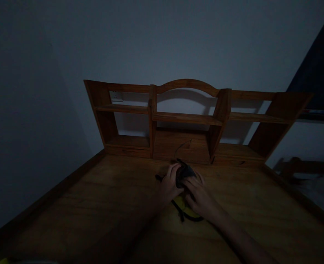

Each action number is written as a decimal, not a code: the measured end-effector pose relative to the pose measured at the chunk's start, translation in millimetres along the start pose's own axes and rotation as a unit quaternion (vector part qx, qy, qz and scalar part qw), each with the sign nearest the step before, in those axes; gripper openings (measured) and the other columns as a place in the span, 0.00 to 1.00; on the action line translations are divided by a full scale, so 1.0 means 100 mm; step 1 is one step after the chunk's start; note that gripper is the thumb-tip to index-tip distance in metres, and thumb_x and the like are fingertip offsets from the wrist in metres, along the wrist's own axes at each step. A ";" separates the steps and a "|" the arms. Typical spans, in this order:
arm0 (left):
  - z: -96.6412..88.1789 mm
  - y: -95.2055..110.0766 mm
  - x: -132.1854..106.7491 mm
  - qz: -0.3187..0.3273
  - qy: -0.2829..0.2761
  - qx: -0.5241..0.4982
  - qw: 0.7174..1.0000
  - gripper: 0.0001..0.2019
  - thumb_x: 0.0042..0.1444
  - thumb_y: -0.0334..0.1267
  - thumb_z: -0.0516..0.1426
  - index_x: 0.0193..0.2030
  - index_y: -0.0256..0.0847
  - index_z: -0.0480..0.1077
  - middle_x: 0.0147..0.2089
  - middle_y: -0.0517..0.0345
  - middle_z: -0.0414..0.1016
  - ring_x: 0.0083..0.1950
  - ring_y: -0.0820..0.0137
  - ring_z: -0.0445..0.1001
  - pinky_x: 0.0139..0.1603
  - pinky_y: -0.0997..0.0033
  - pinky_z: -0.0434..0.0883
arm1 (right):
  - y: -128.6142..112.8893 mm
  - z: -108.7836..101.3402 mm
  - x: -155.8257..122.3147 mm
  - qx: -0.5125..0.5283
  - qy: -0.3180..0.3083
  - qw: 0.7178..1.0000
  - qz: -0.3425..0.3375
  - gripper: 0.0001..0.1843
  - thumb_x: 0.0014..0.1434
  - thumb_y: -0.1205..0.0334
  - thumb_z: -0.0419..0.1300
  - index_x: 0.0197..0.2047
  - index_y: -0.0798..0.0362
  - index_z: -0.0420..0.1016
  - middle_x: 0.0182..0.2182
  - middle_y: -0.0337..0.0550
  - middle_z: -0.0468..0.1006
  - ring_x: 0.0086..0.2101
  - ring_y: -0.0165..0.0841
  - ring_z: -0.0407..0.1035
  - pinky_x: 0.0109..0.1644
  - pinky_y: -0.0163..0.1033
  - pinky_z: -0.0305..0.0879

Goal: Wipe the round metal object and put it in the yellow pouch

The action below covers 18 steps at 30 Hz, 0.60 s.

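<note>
In the dim head view, both hands meet over the middle of the desk around a small dark object point(188, 171) with a greyish panel and a shiny dark edge; its kind is hard to make out. My left hand point(168, 185) grips its left side, fingers curled over the top. From the right, my right hand point(197, 192) presses its fingers against the front and side. Beneath the hands lies a yellow item point(188, 209) with black edging and strap-like ends, partly hidden by them. A short black end point(159, 178) sticks out left of my left hand.
A wooden desktop point(109, 205) spreads around the hands, with raised side edges. At its back stands a wooden shelf unit point(188, 118) with several compartments. A wall socket point(116, 96) shows through the left part. A dark board point(321, 69) hangs at right.
</note>
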<state>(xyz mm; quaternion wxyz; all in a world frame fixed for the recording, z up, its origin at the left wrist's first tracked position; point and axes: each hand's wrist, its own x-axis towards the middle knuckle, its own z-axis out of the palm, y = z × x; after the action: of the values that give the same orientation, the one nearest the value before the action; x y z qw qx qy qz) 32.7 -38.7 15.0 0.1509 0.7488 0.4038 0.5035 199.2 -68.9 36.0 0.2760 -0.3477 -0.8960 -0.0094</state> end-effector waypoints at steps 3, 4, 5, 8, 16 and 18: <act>0.04 0.04 0.00 0.012 0.006 0.004 1.000 0.33 0.45 0.25 0.60 0.59 0.42 0.56 0.58 0.49 0.61 0.60 0.61 0.64 0.62 0.56 0.66 | -0.09 0.05 0.02 -0.065 0.038 0.997 0.009 0.25 0.52 0.74 0.53 0.55 0.59 0.66 0.50 0.57 0.71 0.53 0.48 0.63 0.66 0.65 0.43; 0.04 0.06 0.00 0.013 0.016 0.003 1.000 0.32 0.46 0.25 0.59 0.59 0.41 0.56 0.57 0.49 0.61 0.59 0.61 0.65 0.61 0.57 0.66 | -0.11 0.07 0.01 -0.076 0.049 0.996 0.009 0.29 0.51 0.74 0.53 0.58 0.62 0.62 0.53 0.60 0.68 0.56 0.50 0.60 0.67 0.65 0.43; 0.05 0.08 0.00 0.014 0.024 0.002 1.000 0.31 0.47 0.26 0.59 0.58 0.41 0.56 0.57 0.49 0.61 0.59 0.62 0.65 0.61 0.57 0.67 | -0.11 0.10 0.01 -0.075 0.057 0.995 0.008 0.33 0.50 0.75 0.53 0.61 0.64 0.59 0.56 0.62 0.65 0.59 0.52 0.55 0.67 0.66 0.43; 0.04 0.09 -0.01 0.010 0.020 0.002 1.000 0.32 0.46 0.28 0.61 0.58 0.42 0.56 0.57 0.49 0.61 0.58 0.61 0.66 0.59 0.57 0.68 | -0.07 0.14 -0.03 -0.014 0.055 0.998 0.000 0.41 0.46 0.75 0.54 0.65 0.64 0.52 0.62 0.63 0.56 0.63 0.52 0.47 0.66 0.64 0.46; 0.03 -0.10 -0.03 0.023 0.003 0.043 0.999 0.37 0.45 0.29 0.63 0.61 0.42 0.52 0.60 0.47 0.58 0.61 0.58 0.63 0.61 0.54 0.67 | 0.09 0.04 -0.04 0.123 -0.005 0.992 -0.007 0.35 0.48 0.79 0.51 0.61 0.52 0.60 0.58 0.49 0.65 0.58 0.40 0.59 0.62 0.50 0.61; 0.04 -0.14 -0.04 0.041 -0.022 0.064 0.997 0.37 0.45 0.29 0.62 0.62 0.42 0.52 0.60 0.47 0.58 0.62 0.57 0.64 0.60 0.54 0.68 | 0.04 0.03 -0.04 0.068 -0.005 0.998 0.008 0.31 0.50 0.78 0.52 0.58 0.54 0.64 0.53 0.51 0.69 0.55 0.42 0.62 0.60 0.52 0.64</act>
<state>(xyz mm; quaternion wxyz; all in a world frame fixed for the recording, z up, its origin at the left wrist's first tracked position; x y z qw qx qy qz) 29.6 -32.4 1.8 0.0906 0.7838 0.4004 0.4659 202.2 -67.7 31.2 0.2946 -0.3354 -0.8931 0.0555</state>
